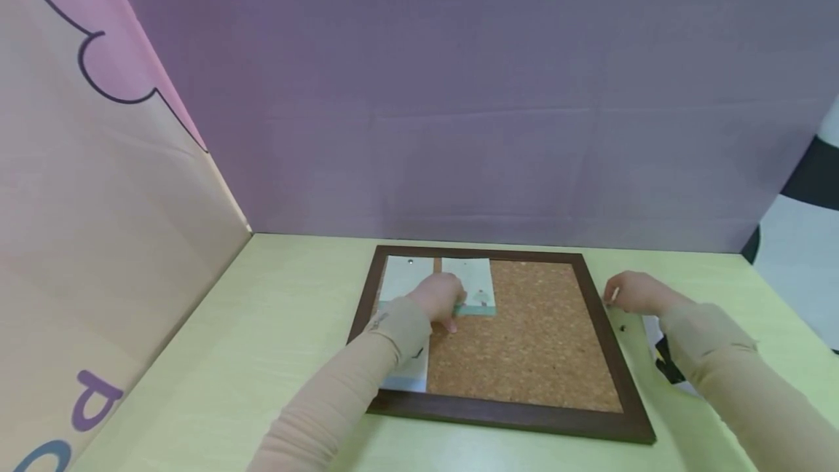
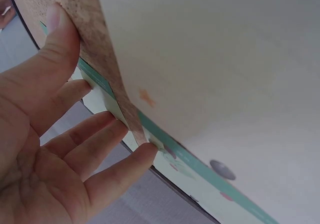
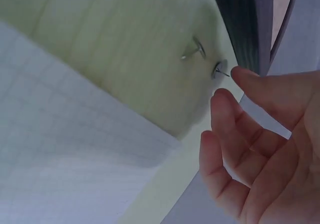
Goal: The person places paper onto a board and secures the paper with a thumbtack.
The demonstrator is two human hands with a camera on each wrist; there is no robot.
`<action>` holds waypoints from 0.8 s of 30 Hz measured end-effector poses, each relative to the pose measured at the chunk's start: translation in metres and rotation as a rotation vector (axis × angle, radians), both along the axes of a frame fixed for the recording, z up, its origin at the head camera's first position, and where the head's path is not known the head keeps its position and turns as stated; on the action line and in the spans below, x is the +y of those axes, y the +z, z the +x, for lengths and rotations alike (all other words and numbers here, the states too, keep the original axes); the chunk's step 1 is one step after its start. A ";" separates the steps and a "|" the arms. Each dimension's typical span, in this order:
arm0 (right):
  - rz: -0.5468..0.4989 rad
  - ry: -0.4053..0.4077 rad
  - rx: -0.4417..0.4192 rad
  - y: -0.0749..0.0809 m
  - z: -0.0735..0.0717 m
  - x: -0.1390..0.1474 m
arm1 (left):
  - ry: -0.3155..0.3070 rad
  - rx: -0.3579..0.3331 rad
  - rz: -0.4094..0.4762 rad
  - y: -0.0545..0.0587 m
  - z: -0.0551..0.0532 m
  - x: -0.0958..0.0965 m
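1. Card (image 1: pixel 470 284) lies on the corkboard (image 1: pixel 537 341), at about eleven o'clock from the board's middle, beside another card (image 1: pixel 403 279) that carries a pin (image 1: pixel 410 262).
2. Left hand (image 1: pixel 440 299) presses the card flat with straight, spread fingers (image 2: pixel 90 149); it grips nothing.
3. Right hand (image 1: pixel 632 291) rests on the table (image 1: pixel 262 326) at the board's three o'clock edge, its loose fingertips (image 3: pixel 235 104) just beside two loose pins (image 3: pixel 207 59), none pinched yet.
4. A third card (image 1: pixel 409 374) sits at the board's seven o'clock corner.
5. Judging by this, one card looks pinned; the held card looks unpinned, and a pin is not yet picked up.
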State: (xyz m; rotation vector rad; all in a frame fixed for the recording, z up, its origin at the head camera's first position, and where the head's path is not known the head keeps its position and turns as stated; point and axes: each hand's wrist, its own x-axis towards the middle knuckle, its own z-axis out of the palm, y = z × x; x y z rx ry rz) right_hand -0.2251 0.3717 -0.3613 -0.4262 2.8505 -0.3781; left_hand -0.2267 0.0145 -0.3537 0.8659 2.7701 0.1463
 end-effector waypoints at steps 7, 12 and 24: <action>0.053 -0.021 0.004 0.007 0.011 -0.012 | 0.013 -0.021 0.020 0.000 0.001 0.000; 0.042 -0.022 0.013 0.010 0.012 -0.015 | 0.010 -0.018 0.019 -0.001 0.001 -0.001; 0.038 -0.021 0.075 0.002 0.008 -0.011 | 0.011 -0.016 0.018 -0.002 -0.001 0.000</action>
